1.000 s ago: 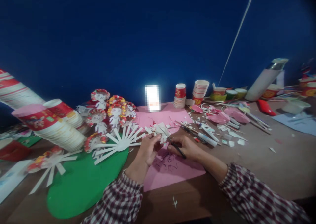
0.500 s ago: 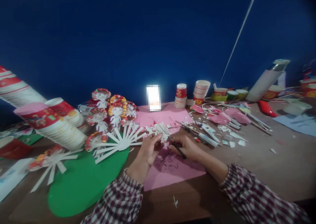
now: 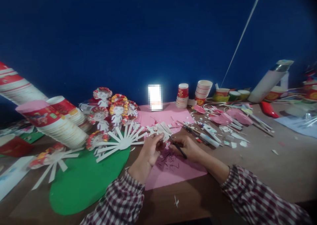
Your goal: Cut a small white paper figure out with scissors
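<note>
My left hand (image 3: 151, 149) pinches a small piece of white paper (image 3: 163, 130) between thumb and fingers, above a pink sheet. Close beside it, my right hand (image 3: 187, 147) is closed around a slim dark pen-like tool (image 3: 180, 149). Its upper end reaches the paper's edge; whether it is a pen or a cutter I cannot tell. The pink sheet (image 3: 173, 177) under both hands carries black scribbled lines. Left of my left hand, a white paper fan of strips (image 3: 125, 143) overlaps a green rounded sheet (image 3: 84, 185).
Tilted stacks of paper cups (image 3: 58, 127) lean at left, near paper figures with red-yellow rims (image 3: 117, 111). More cups (image 3: 182, 92) stand at the back. Pens (image 3: 208, 140), paper scraps (image 3: 233, 144) and a red object (image 3: 269, 110) lie right. A blurred bright rectangle (image 3: 155, 97) stands behind.
The view has shifted slightly, so the background sits a little differently. Both hands keep nearly the same pose, the paper and dark tool still in them.
</note>
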`<state>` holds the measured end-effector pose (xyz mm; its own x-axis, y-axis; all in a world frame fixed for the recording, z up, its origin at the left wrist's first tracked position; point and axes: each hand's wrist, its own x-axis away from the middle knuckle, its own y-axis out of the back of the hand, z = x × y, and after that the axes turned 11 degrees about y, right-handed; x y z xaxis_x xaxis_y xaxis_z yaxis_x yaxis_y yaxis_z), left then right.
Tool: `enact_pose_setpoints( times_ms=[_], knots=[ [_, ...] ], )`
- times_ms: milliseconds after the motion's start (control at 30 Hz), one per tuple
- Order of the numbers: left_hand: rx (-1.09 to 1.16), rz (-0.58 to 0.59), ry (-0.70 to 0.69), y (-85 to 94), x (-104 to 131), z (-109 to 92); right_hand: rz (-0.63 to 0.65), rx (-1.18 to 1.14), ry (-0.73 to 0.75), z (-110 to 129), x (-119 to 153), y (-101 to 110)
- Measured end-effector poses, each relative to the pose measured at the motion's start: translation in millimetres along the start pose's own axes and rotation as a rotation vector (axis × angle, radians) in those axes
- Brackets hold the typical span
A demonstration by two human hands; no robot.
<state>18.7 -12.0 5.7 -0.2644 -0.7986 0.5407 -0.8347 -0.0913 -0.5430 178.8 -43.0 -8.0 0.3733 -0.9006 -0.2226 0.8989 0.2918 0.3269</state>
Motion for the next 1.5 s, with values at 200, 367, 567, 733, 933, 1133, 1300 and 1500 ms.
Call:
enact_pose_setpoints(
  times_ms=[200,367,567,733,933,1133,1300,1500],
  knots=[
    [-0.14,0.015,-0.109,-1.3,4.6,-5.1,0.025,0.026,0.02,0.8,-0.4,5.2],
    [-0.153,0.033,-0.15,2.1,-1.9,-1.7,0.053,-0.089,-0.036,3.6,-0.2,5.3],
    [-0.161,0.089,-0.135,1.3,-3.4,3.5,0.113,-0.34,-0.103,4.8,0.0,8.1],
    [-0.176,0.069,-0.138,1.5,-1.8,4.8,0.11,-0.4,-0.117,1.9,0.3,8.7],
    [-0.166,0.071,-0.142,0.2,-1.0,4.0,0.128,-0.314,-0.068,3.0,0.1,8.9],
    [-0.16,0.064,-0.116,-0.1,0.6,4.0,0.121,-0.235,-0.015,4.1,-2.2,8.9],
    [-0.15,0.082,-0.07,-0.5,2.0,3.2,0.12,-0.299,0.001,2.3,-3.3,7.6],
    [-0.133,0.096,-0.036,-2.3,5.6,1.1,0.104,-0.3,-0.008,-0.6,-2.8,6.4]
  ],
)
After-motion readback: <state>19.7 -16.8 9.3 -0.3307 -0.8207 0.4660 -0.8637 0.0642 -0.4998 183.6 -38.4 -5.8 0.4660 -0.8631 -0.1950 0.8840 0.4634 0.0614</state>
